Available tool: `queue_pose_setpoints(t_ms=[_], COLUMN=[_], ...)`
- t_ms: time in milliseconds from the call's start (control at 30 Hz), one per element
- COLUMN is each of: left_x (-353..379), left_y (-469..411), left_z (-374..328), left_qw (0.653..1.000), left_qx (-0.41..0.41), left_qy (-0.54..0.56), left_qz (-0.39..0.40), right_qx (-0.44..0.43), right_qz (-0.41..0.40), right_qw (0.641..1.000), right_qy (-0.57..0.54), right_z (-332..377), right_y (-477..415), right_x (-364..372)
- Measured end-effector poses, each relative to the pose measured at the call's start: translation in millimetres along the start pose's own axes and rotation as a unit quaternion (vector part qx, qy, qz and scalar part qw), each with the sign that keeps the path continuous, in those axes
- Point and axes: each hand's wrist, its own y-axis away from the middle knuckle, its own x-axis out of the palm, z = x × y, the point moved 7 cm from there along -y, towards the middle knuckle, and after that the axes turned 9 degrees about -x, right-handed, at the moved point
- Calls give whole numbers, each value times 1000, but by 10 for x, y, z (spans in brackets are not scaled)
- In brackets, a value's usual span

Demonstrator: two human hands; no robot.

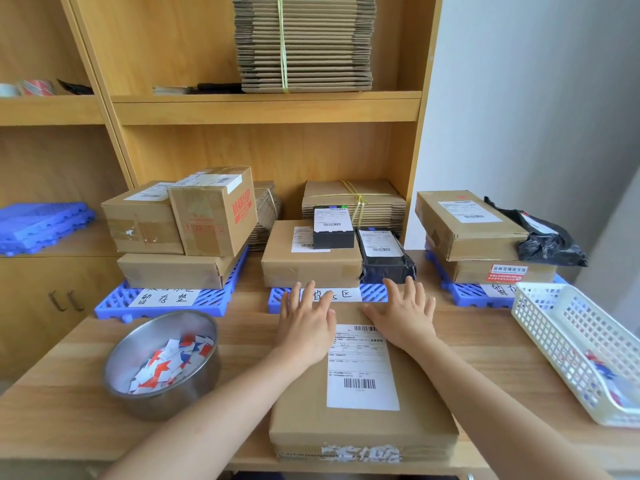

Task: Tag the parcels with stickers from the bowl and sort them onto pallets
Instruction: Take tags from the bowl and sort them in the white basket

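Wooden table [242, 358], box [214, 216] printed MAKEUP, labelled parcel [415, 393]

White basket [554, 341] runs off the right edge; its blurred contents are perhaps stickers [604, 374].

Wooden shelving [266, 110], grey wall [536, 98]

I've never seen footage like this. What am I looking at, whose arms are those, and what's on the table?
No machine here: the single picture comes from a camera worn on a person's head, looking down at their own arms. The left hand and right hand lie flat, fingers straight, on a cardboard parcel on the wooden table; nothing is held. Left of it stands a steel bowl of stickers. Behind are three blue pallets stacked with parcels; at the right, a white basket.
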Motion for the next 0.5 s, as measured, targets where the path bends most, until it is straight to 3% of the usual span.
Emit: queue_pose_setpoints(t_ms=[200,367,500], left_x=[33,61,57], left_y=[-15,-29,-22], left_z=[19,30,38], left_qw=[1000,1000,1000], left_qx=[-4,-3,-5], left_qy=[-6,-9,-9], left_qz=[9,12,17], right_qx=[16,-1,4], right_qz=[20,2,20], right_qw=[996,999,997], right_qy=[-85,-48,-79], right_z=[-121,-100,-131], right_y=[-87,-81,-133], right_x=[27,37,74])
